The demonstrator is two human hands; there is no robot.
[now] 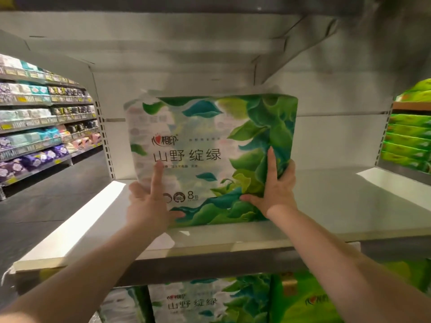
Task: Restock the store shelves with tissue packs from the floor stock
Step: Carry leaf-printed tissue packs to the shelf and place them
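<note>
A large tissue pack [210, 141], white with green leaf print, stands upright on the white shelf board [338, 206], a little left of its middle. My left hand [149, 206] holds its lower left corner, index finger straight up the front, thumb along the bottom, other fingers round the left edge. My right hand [277, 190] grips the lower right corner, index finger up the front and the other fingers wrapped round the right edge.
Bare board lies on both sides of the pack. More packs of the same print [193, 301] fill the shelf below. Bright green packs [408, 141] are stacked in the bay at right. Stocked aisle shelves [42, 127] and dark floor [46, 206] are at left.
</note>
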